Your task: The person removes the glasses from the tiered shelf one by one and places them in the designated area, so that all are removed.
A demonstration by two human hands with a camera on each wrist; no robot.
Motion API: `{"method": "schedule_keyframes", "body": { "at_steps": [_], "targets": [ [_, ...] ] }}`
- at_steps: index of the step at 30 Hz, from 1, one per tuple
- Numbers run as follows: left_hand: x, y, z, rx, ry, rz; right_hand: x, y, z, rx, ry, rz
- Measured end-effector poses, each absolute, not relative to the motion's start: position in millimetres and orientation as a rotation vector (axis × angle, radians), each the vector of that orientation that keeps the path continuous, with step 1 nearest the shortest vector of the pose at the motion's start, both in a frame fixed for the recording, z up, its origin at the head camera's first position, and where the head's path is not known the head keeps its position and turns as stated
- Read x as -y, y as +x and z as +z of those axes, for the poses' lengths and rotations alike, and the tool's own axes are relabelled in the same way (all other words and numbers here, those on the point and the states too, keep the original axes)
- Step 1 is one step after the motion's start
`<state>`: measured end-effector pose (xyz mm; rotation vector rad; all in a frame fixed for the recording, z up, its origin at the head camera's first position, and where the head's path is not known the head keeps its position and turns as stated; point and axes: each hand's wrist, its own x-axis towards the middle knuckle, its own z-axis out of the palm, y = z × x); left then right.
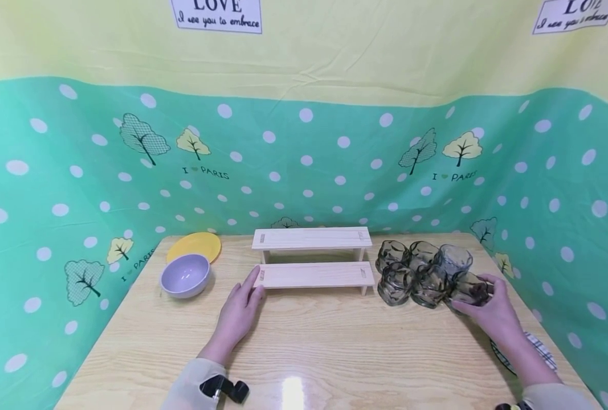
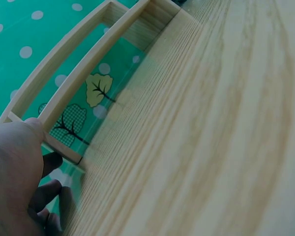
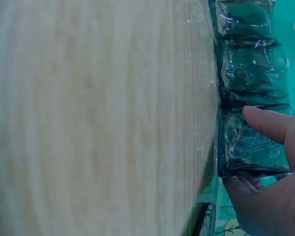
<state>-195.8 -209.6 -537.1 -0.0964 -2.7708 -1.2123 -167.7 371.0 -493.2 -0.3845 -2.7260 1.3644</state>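
My left hand (image 1: 239,310) holds the left end of a low, two-step wooden shelf (image 1: 314,275). In the left wrist view its thumb lies at the front corner of the shelf (image 2: 88,64), with the other fingers bent by the end leg. On the right, my right hand (image 1: 496,313) grips a dark, wavy glass cup (image 1: 469,289), the nearest right one of a tight group. The right wrist view has the thumb across the near side of this glass cup (image 3: 253,147) and the fingers around its outer side, partly hidden.
Several similar glass cups (image 1: 397,283) stand in two rows beside the shelf. A purple bowl (image 1: 186,276) sits at the left in front of a yellow plate (image 1: 195,246). Beneath the right forearm lies a checked round item (image 1: 542,352). Patterned cloth (image 1: 304,165) walls the table's back and sides.
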Motion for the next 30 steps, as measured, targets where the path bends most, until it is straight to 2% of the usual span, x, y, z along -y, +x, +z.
{"method": "schedule_keyframes", "body": {
  "at_steps": [10,17,30],
  "targets": [
    [211.7,-199.3,-533.5,2.769,-0.106,-1.215,-364.9,-167.8,-485.0,2.718,-0.283,1.397],
    [212.8,-202.5,-526.3,2.755,-0.256,-1.093,-357.1,-163.2,-470.9,2.718,-0.119,1.189],
    [206.4,-191.7,-500.5,2.752,-0.411,-0.622,-287.1,-162.4,-446.0,2.636,0.281,0.720]
  ]
}}
